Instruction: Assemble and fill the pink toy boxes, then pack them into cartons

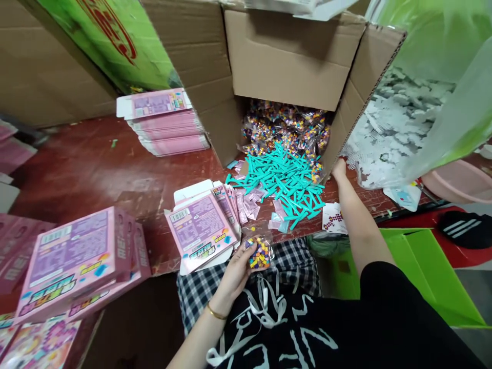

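My left hand (237, 266) pinches the edge of a small clear bag of colourful cube beads (260, 254) above my lap. Stretched forward, my right hand (339, 169) is by the right flap of the big cardboard box (288, 66), beside a large bag of white pieces (384, 133). Its fingers are mostly hidden, so what they touch does not show. Between my hands lies a heap of turquoise sticks (284, 179), with small pink packets (248, 205) at its left edge. More bead bags (284, 125) fill the box behind it. Pink printed cartons (203, 230) lie left of the heap.
A stack of flat pink cartons (165, 123) stands left of the box. Filled pink boxes (77, 256) are piled at the left. A printed pattern card (333, 218) lies under my right forearm. On the right are a pink basin (457, 179) and a green bin (426, 266).
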### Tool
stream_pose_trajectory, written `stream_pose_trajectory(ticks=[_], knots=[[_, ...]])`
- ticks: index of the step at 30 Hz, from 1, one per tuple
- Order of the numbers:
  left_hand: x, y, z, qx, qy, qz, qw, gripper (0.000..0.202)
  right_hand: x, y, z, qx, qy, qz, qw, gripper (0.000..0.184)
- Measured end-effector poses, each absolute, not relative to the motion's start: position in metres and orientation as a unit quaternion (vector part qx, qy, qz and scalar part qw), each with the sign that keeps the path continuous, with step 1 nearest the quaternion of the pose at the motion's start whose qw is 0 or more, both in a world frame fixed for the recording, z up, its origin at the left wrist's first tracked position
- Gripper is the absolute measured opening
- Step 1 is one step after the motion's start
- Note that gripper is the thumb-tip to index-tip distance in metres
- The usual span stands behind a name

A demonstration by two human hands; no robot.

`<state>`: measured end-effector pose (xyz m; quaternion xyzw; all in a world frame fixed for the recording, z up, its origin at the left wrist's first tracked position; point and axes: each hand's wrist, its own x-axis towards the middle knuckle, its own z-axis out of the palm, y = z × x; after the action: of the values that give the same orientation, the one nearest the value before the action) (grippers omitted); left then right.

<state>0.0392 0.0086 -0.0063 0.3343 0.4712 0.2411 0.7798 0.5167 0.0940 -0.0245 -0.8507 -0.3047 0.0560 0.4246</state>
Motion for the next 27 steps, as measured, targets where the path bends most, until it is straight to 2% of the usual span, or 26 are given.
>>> stream_pose_trajectory(ticks=[8,13,15,16,18,20,24,27], knots=[[0.039,0.009,-0.004,0.328,0.446,0.285,0.783,0.055,0.513,0.071,-0.009,-0.813,-0.159,0.057,0.557,0.020],[0.045,0.004,-0.007,0.369,0.428,0.378,0.733,0.078,0.452,-0.019,-0.010,-0.734,-0.111,-0.009,0.670,0.023],[0.049,0.002,-0.012,0.386,0.414,0.391,0.726,0.081,0.393,-0.054,-0.017,-0.658,-0.135,0.028,0.740,0.031],[0.050,0.001,-0.015,0.396,0.401,0.391,0.727,0.080,0.358,-0.067,-0.020,-0.622,-0.180,0.102,0.755,0.034],[0.052,0.000,-0.019,0.418,0.376,0.400,0.723,0.072,0.289,-0.084,-0.022,-0.604,-0.288,0.268,0.693,0.035],[0.050,-0.002,-0.021,0.451,0.350,0.429,0.700,0.065,0.232,-0.084,-0.018,-0.604,-0.402,0.336,0.600,0.032],[0.042,-0.004,-0.022,0.506,0.349,0.456,0.643,0.063,0.189,-0.062,-0.002,-0.615,-0.563,0.344,0.432,0.040],[0.037,-0.003,-0.021,0.477,0.368,0.452,0.658,0.058,0.197,-0.053,0.006,-0.603,-0.604,0.340,0.396,0.048]])
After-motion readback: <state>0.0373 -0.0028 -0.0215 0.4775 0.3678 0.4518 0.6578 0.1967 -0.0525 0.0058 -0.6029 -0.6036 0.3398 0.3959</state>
